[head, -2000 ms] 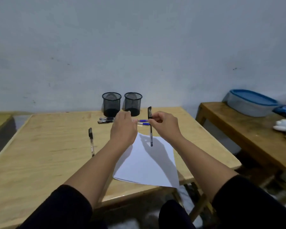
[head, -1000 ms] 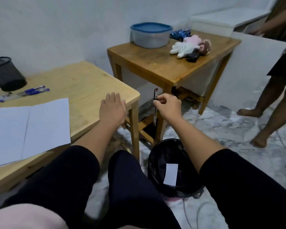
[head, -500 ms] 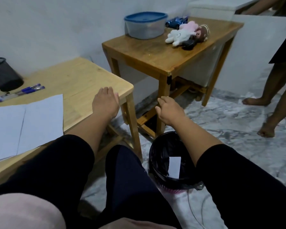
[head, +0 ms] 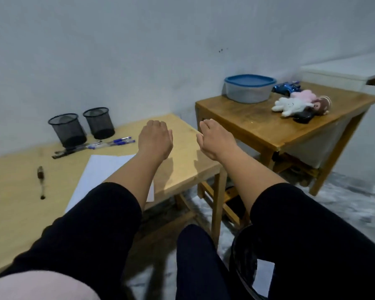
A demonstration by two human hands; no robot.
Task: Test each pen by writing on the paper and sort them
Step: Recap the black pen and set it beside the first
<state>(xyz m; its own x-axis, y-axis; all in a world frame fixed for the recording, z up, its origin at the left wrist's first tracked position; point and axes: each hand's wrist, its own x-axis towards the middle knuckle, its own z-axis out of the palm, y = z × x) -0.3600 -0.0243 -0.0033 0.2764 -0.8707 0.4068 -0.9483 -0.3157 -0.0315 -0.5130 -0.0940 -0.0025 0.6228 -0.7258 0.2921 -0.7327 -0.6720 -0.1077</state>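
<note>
Above smooth wooden table (head: 182,152): both hands empty, flat paper (head: 100,172).

Right hand (head: 217,139) empty (pen gone), raised from bin (head: 245,269) toward table (head: 182,169).

A plain pale wall (head: 139,50), matte and slightly blue-grey in the dim, even light, fills the upper half of the view, with a few small dark specks (head: 222,50) right of centre. Against it stands a light wooden counter (head: 182,169). Just beside it to the right, apart by a narrow gap, is a darker wooden side table (head: 258,128) with lower crossbars between its legs. Behind that table sits a white cabinet-like block (head: 342,72). The floor (head: 344,204) is grey-white marbled stone, blurred in this view.
</note>
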